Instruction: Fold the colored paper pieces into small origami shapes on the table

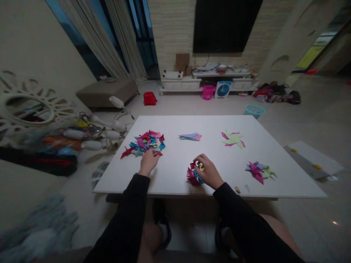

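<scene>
My left hand (148, 162) is closed at the near edge of a pile of folded paper pieces (145, 141) in red, pink, blue, green and purple. A red folded paper piece (158, 154) shows at its fingertips; the exact grip is too small to make out. Close to the table's front edge, my right hand (210, 172) has its fingers curled over a rounded origami model (192, 176) of joined crimson, blue and yellow paper pieces. The hand hides its right side.
On the white table (175, 175) lie a stack of blue and pink paper (191, 136), a green and pink pinwheel-like arrangement (232, 139), and a purple and green paper cluster (260, 171). Two small items (237, 190) rest by the front edge. A lamp (109, 135) stands left.
</scene>
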### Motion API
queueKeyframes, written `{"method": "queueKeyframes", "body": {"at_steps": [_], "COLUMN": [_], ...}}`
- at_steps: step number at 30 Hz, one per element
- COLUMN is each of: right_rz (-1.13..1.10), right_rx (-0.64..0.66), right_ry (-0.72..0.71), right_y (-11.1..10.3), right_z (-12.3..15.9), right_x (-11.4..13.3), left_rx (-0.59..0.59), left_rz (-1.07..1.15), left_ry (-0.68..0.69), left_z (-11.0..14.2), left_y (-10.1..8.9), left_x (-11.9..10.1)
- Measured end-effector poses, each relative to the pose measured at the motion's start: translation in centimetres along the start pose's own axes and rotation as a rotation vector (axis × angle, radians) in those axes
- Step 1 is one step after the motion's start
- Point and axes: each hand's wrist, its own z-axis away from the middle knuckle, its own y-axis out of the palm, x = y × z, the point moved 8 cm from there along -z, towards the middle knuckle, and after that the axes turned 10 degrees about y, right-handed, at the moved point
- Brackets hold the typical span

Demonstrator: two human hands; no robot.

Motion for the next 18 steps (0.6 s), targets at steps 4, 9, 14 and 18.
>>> {"method": "queueKeyframes", "body": {"at_steps": [4,9,14,18], "right_rz": [0.071,0.131,0.165,0.158], "right_rx": [0.053,0.135,0.110,0.068], "right_ry": [-0.018,-0.082,-0.062,-0.046], "right_y": [0.4,0.8,-0.9,-2.9], "right_z": [-0.8,-0.8,-0.2,0.0], "right_x": [-0.3,0.1,-0.5,-1.3], "left_rx": [0.084,0.191,0.234,0.233], "left_rz": [-0.184,-0.202,-0.213,-0.208], "left_ry": [-0.070,-0.006,-0.017,-0.028], "left_z": [-0.4,-0.1,-0.2,-0.6], "left_y": [1.3,5.2,6.2,5.2], "left_x": [3.2,1.7,0.4,-1.2]}}
